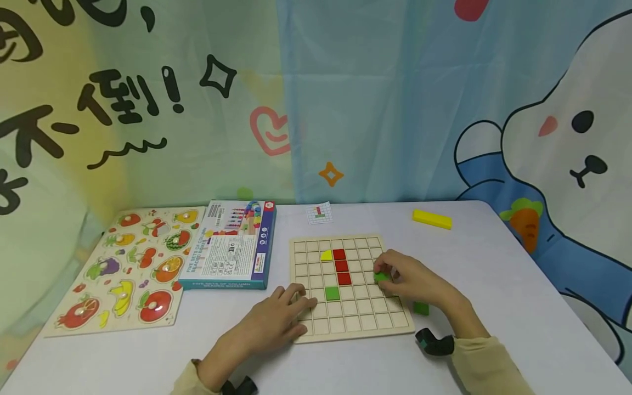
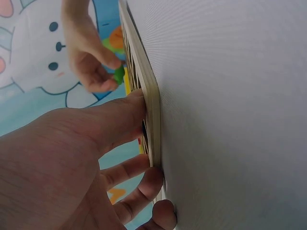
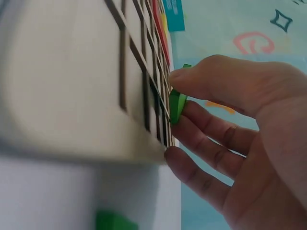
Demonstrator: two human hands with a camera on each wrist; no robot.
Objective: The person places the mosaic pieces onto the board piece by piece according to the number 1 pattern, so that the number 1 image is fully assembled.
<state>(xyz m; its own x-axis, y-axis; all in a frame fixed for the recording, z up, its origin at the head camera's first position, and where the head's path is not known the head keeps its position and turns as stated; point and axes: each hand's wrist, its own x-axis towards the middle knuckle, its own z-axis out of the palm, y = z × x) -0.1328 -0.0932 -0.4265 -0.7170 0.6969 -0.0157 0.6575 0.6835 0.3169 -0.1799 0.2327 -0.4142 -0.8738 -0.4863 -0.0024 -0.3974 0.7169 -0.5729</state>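
Observation:
A wooden grid board point(image 1: 350, 323) lies on the table with colored square blocks in some of its cells. Three red blocks point(image 1: 341, 265) form a column, a yellow block point(image 1: 326, 255) sits left of the top one, and a green block point(image 1: 332, 293) is lower left. My left hand point(image 1: 276, 318) rests on the board's left edge near the front corner, its thumb and fingertips touching the rim point(image 2: 152, 105). My right hand point(image 1: 417, 280) pinches another green block point(image 3: 178, 104) between thumb and fingers, close over the right-hand cells.
One more green block point(image 1: 421, 308) lies on the table right of the board. A yellow bar point(image 1: 432, 219) and a small pattern card point(image 1: 319, 213) are behind. At left lie a boxed set point(image 1: 227, 258) and a fruit puzzle board point(image 1: 125, 269). A printed curtain point(image 1: 370, 109) hangs behind.

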